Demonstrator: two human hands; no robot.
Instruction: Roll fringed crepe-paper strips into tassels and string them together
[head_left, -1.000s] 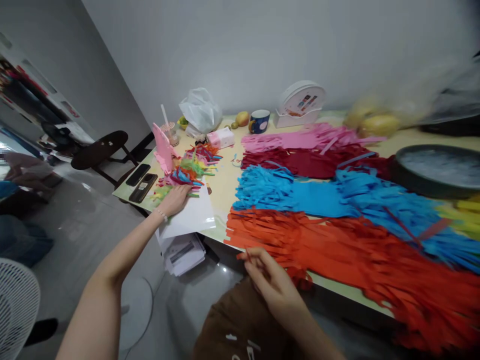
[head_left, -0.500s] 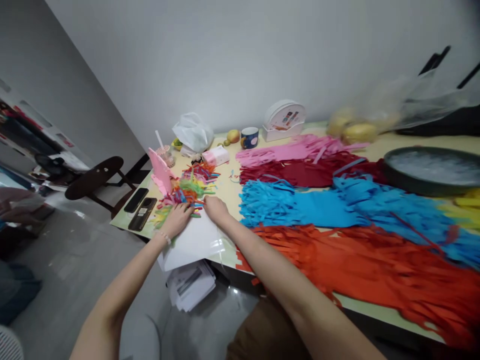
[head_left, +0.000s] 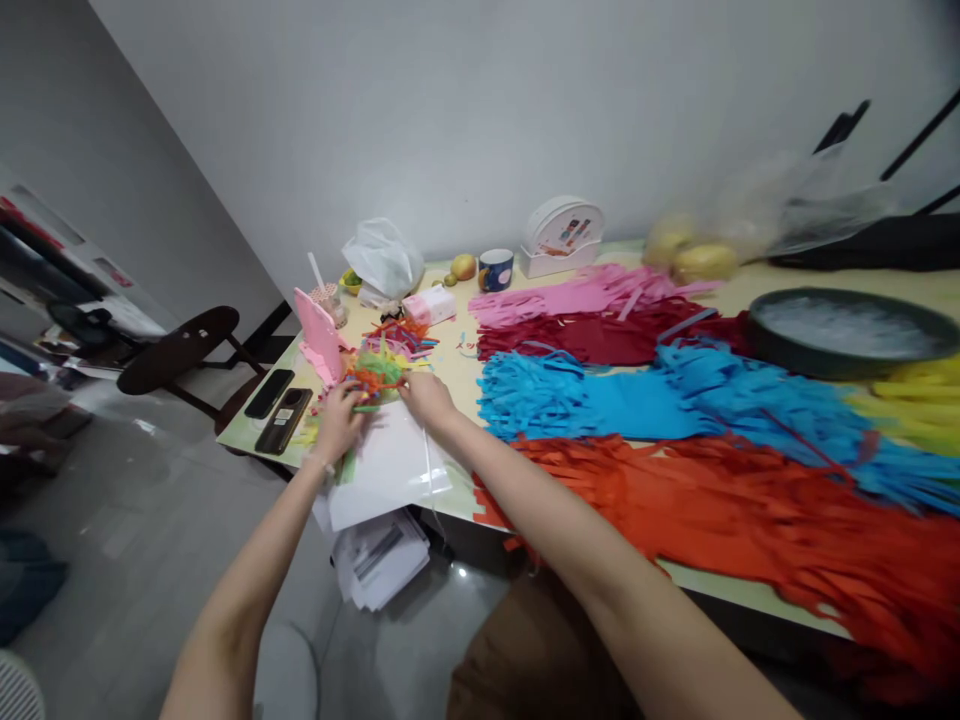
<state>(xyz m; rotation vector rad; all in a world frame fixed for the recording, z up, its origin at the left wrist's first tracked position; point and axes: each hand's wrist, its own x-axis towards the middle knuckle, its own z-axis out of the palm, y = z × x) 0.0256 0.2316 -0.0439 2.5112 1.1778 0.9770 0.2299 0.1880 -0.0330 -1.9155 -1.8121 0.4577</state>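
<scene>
At the table's left end, my left hand (head_left: 341, 418) curls around a bunch of multicoloured paper strips (head_left: 380, 372), its fingers bent over them. My right hand (head_left: 426, 398) pinches the end of an orange-red strip at the right side of the bunch. Below both hands lies a white sheet (head_left: 394, 465) that reaches the table's front edge. A pink stand-up object (head_left: 320, 335) is just beyond my left hand. The strips' ends are partly hidden by my fingers.
Fringed paper lies to the right in pink (head_left: 574, 297), dark red (head_left: 592, 340), blue (head_left: 622, 405) and orange (head_left: 697, 490). Two phones (head_left: 283, 420) are at the left edge. A mug (head_left: 496, 270), a plastic bag (head_left: 384, 258) and a dark round tray (head_left: 855, 365) stand farther back.
My left hand has gone from lying fairly flat over the strips to curling around them, and it sits slightly farther left. My right hand keeps its pinch. The camera view has shifted a little.
</scene>
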